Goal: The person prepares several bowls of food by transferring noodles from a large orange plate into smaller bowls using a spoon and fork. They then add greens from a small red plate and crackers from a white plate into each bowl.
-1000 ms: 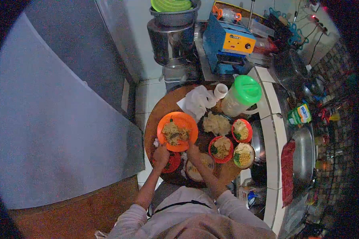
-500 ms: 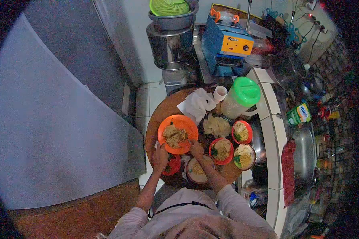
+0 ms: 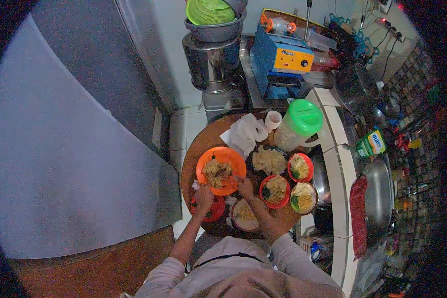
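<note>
Here the noodles on the orange plate are lying just beyond and between the grips, left hand and right hand sitting by the plate's near rim, their hold too blurred to tell

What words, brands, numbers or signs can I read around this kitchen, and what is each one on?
"ma": on the green-and-white packet at the right; any other print there is too small to read.
Too blurred to read: the dark lettering on the yellow panel of the blue machine, and the tiny marks by its knob.
I can make out no numbers or signs.
</note>
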A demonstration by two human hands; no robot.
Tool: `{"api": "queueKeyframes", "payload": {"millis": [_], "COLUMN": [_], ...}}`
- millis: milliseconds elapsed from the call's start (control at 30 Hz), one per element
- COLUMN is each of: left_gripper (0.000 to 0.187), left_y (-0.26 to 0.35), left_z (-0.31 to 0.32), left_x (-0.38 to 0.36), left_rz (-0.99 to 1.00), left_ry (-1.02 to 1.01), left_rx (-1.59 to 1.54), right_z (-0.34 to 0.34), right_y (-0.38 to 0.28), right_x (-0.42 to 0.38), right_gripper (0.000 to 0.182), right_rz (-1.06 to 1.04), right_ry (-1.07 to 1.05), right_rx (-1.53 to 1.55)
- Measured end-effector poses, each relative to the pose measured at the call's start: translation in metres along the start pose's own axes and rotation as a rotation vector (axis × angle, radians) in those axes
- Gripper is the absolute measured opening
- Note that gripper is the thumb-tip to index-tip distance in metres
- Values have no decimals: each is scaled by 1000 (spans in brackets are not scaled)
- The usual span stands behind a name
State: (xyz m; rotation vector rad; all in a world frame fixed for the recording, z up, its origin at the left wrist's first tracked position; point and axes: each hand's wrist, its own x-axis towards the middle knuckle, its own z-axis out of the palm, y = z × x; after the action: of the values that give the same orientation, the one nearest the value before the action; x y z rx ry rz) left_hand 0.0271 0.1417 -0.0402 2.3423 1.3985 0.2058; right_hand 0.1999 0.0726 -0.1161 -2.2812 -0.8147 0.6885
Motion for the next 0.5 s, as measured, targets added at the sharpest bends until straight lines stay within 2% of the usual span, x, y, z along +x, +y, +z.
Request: {"api": "queueKeyframes", "payload": {"millis": [67, 167, 200, 233, 300, 367, 433, 500], "left_gripper": [21, 18, 26, 26, 29, 31, 33, 35], "left_y": [-2, 3, 7, 3, -4, 2, 8, 9], "left_z": [0, -13, -19, -14, -4, -19, -33, -44], "left_x": [1, -2, -2, -2, 0, -3, -5, -7], "left_rz": [7, 4, -3, -3, 32, 54, 77, 119], "left_ry": [5, -1, -11, -12, 94, 112, 131, 93], "left_rx": [9, 13, 6, 6, 66, 16, -34, 6], "right_z": [1, -17, -2, 2, -7, -22, -34, -54], "right_y": [5, -8, 10, 13, 12, 0, -13, -34], "right_x": [1, -5, 5, 7, 5, 0, -5, -13], "right_gripper": [28, 28, 28, 28, 29, 30, 29, 29], "right_rz": [-48, -51, -72, -92, -100, -109, -205, -208], "right_ry": [65, -54, -34, -15, -48, -82, 42, 55], "right_rx": [66, 138, 94, 49, 136, 222, 178, 161]}}
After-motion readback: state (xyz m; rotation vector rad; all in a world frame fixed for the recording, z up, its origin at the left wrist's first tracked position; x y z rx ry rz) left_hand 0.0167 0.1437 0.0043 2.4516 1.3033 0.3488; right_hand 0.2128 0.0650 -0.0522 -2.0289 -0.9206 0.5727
